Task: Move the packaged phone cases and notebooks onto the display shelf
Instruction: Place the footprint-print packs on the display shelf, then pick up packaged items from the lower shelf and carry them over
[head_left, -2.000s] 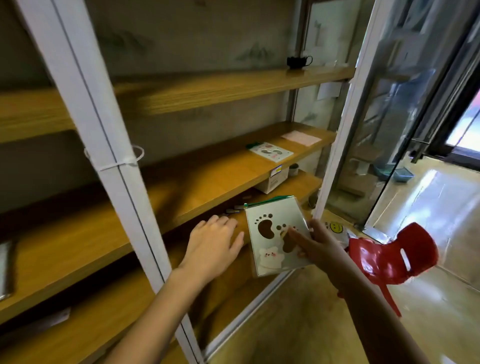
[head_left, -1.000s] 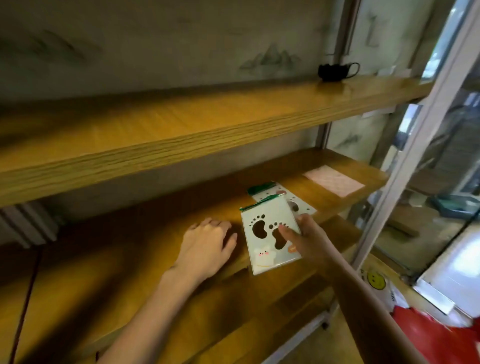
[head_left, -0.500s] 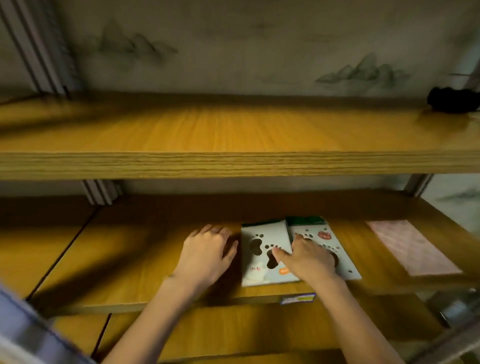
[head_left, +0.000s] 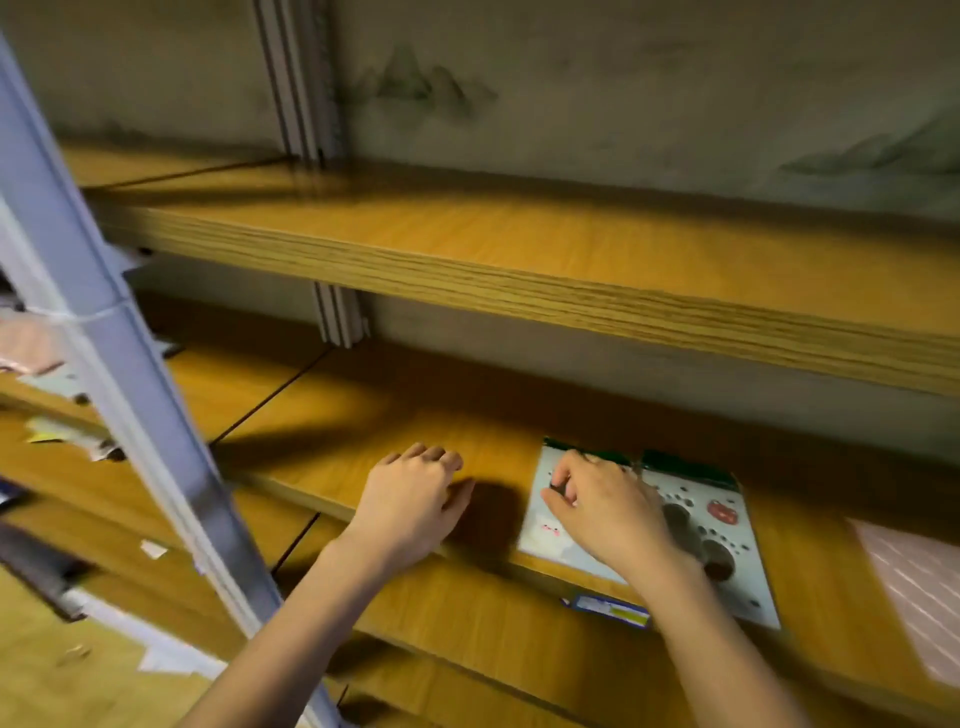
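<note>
Two packaged phone cases with paw-print cut-outs and green top strips lie side by side on the middle wooden shelf (head_left: 363, 441). My right hand (head_left: 608, 509) covers most of the left phone case (head_left: 545, 530), its bent fingertips resting on the pack near the top edge. The right phone case (head_left: 727, 545) lies flat against it, partly under my wrist. About a hand's width to the left, my left hand (head_left: 410, 509) rests palm down on the bare shelf and holds nothing.
A pink flat pack (head_left: 919, 582) lies on the same shelf at far right. The upper shelf (head_left: 519, 249) overhangs closely above. A white metal post (head_left: 104, 338) slants across the left. A blue price label (head_left: 608, 608) sticks on the shelf's front edge. Blurred items lie on the shelves at far left.
My right hand carried the phone case up from beside the red chair and laid it flat on the middle shelf next to the other one. The view swung left.
</note>
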